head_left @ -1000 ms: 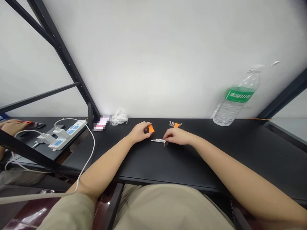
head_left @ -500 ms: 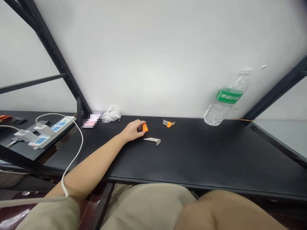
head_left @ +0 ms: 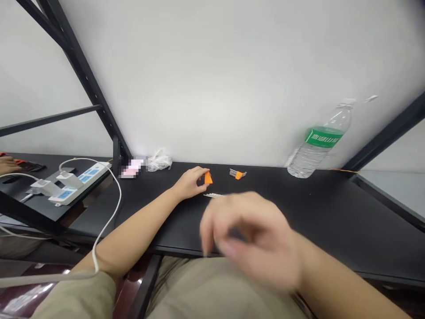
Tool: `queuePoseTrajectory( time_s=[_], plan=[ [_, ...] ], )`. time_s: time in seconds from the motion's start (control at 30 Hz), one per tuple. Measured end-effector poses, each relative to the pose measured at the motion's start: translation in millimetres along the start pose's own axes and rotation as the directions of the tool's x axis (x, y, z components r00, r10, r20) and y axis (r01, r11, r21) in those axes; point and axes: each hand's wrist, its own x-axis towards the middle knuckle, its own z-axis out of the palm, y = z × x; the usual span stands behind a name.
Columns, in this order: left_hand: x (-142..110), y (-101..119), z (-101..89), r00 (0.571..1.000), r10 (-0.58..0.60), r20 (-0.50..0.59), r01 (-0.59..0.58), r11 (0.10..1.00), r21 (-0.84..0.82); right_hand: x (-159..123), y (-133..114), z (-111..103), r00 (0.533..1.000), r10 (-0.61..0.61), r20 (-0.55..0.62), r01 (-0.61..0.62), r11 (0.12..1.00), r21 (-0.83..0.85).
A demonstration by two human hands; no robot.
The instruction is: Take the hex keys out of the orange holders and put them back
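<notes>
My left hand pinches an orange plastic hex key holder between thumb and fingers, over the black desk. Just in front of it lies a row of loose hex keys, partly covered by my right hand. Blurred by motion, my right hand is up close over the desk's front edge. Its fingers are loosely curled, the thumb is apart from them, and I see nothing held. A second orange holder with several hex keys in it rests farther back, right of my left hand.
A tilted water bottle with a green label leans on the wall at right. A crumpled plastic bag lies at the back left. A white power strip and its cable are at left. Another person's hand shows at the far left.
My right hand has risen from the lap at the bottom right to above the desk's front edge, now covering part of the loose hex keys. My left hand keeps its hold. The view has shifted slightly.
</notes>
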Motion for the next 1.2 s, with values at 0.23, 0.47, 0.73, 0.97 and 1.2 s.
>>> queuePoseTrajectory(
  time_s=[0.23, 0.47, 0.73, 0.97, 1.2],
  plan=[
    [4.0, 29.4, -2.7, 0.996, 0.08, 0.031, -0.082, 0.995, 0.055, 50.3, 127.8, -87.3, 0.873, 0.298, -0.386, -0.438, 0.827, -0.352],
    [1.8, 34.4, 3.0, 0.99, 0.106, 0.088, -0.112, 0.992, 0.062, 44.0, 158.5, -75.5, 0.927, 0.117, -0.356, -0.285, 0.837, -0.467],
    [2.4, 28.2, 9.0, 0.991, 0.065, 0.117, -0.077, 0.992, 0.098, 41.7, 168.0, -82.7, 0.872, 0.231, -0.432, -0.407, 0.832, -0.376],
    [3.1, 21.3, 4.7, 0.976, 0.104, 0.193, -0.134, 0.98, 0.147, 41.5, 177.5, -95.2, 0.778, 0.471, -0.417, -0.536, 0.843, -0.048],
    [3.2, 20.3, 2.4, 0.964, 0.161, 0.21, -0.194, 0.97, 0.146, 35.9, 169.1, -113.5, 0.741, 0.64, -0.203, -0.6, 0.767, 0.227]
  ],
)
